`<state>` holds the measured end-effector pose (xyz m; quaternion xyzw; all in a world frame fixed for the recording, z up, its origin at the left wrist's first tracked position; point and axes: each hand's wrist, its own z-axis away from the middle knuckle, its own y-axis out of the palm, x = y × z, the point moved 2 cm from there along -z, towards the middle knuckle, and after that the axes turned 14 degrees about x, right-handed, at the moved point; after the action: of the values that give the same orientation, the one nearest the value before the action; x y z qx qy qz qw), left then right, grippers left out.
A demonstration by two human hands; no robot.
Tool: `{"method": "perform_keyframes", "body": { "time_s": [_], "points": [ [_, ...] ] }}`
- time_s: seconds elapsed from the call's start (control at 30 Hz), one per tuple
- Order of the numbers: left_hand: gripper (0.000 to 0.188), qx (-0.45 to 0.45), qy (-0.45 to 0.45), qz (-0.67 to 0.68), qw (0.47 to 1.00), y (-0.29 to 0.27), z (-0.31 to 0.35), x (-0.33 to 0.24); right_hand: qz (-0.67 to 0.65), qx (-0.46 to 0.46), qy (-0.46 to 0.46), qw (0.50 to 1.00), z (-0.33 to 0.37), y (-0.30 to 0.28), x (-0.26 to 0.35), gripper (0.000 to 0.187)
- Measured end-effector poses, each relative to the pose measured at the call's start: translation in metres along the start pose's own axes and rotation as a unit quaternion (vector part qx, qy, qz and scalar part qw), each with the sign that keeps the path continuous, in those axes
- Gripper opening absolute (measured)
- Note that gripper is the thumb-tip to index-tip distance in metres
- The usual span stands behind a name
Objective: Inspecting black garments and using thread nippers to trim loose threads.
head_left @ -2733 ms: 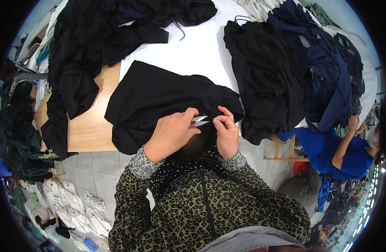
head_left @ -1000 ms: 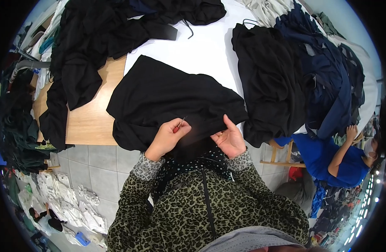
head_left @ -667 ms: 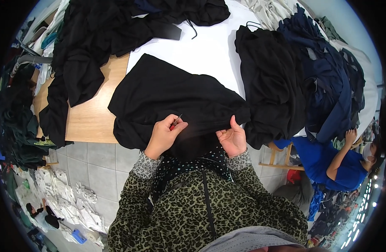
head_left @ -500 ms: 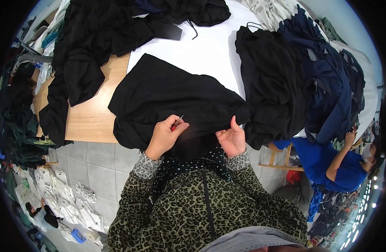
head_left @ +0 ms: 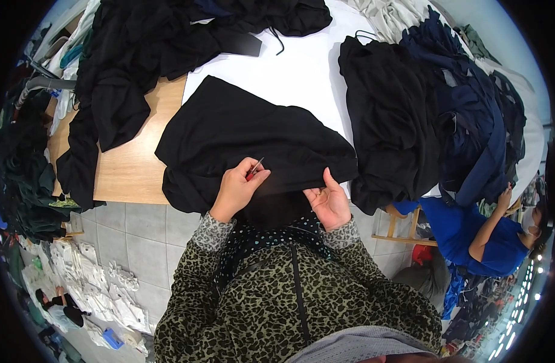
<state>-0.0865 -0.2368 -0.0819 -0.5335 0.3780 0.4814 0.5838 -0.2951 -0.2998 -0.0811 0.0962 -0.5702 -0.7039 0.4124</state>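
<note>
A black garment [head_left: 253,130] lies spread over the table in front of me, its near edge hanging toward my lap. In my left hand [head_left: 238,187] is a pair of small thread snips [head_left: 252,174] with red on the handle and pointed metal blades angled up and to the right. The fingers are closed round it, just above the cloth. My right hand [head_left: 331,202] is at the garment's near right edge, palm turned up. Its thumb lies on the cloth and its fingers curl at the edge, gripping it.
Black clothes [head_left: 123,72] are heaped at the far left. A black pile [head_left: 389,121] and a navy pile [head_left: 471,127] line the right side. A person in blue [head_left: 465,230] works at the right. White bundles [head_left: 90,284] lie on the tiled floor at lower left.
My right hand has shifted slightly left along the garment's edge. My left hand, still holding the snips, has risen a little away from me. The garment has barely moved.
</note>
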Motion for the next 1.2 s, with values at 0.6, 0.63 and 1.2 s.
{"method": "perform_keyframes", "body": {
  "time_s": [0.6, 0.63, 1.2],
  "points": [
    [0.051, 0.008, 0.102, 0.011, 0.995, 0.055, 0.002, -0.043, 0.121, -0.057, -0.060, 0.989, 0.016, 0.025, -0.012, 0.016],
    [0.050, 0.013, 0.088, 0.059, 0.994, 0.054, 0.001, -0.042, 0.121, -0.057, -0.060, 0.989, 0.016, 0.025, -0.013, 0.016],
    [0.038, 0.034, 0.116, 0.097, 0.988, 0.057, -0.002, -0.038, 0.154, 0.035, -0.093, 0.983, 0.018, 0.016, -0.015, 0.018]
  ]
}}
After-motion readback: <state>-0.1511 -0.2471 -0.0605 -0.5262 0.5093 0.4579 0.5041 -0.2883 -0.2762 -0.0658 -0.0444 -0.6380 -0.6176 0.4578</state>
